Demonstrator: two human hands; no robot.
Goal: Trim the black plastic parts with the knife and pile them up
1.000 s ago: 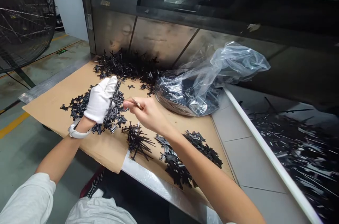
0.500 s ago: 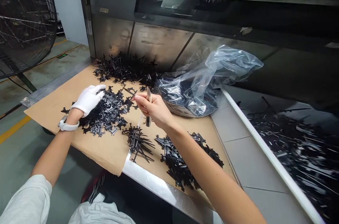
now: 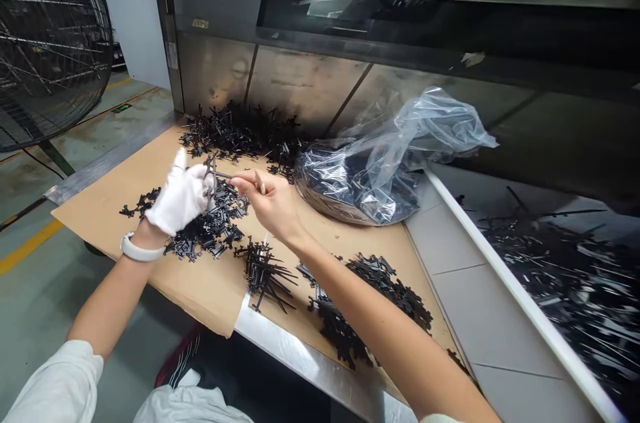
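My left hand (image 3: 184, 196), in a white glove, is closed on a small branched black plastic part (image 3: 211, 170) above a pile of black plastic pieces (image 3: 210, 226). From that part a thin black stem runs to my right hand (image 3: 275, 206), which is bare and pinches its end. Also gripped in my right hand is a slim tan knife-like tool (image 3: 261, 182), seen nearly end-on, its other end hidden by the fingers. Below my hands lies a small heap of long black plastic stems (image 3: 263, 270). Another heap of black pieces (image 3: 345, 323) is partly covered by my right forearm.
Brown cardboard (image 3: 200, 296) covers the metal table. A tangled black heap (image 3: 240, 130) sits against the back panel. A clear plastic bag (image 3: 370, 176) of dark pieces stands right of it. Beyond a white rail (image 3: 500, 263) lie more black scraps (image 3: 560, 283). A large fan (image 3: 50, 43) stands left.
My left hand has come up off the pile and closed on the black part. My right hand has moved left to meet it, and the knife-like tool has turned from upright to end-on.
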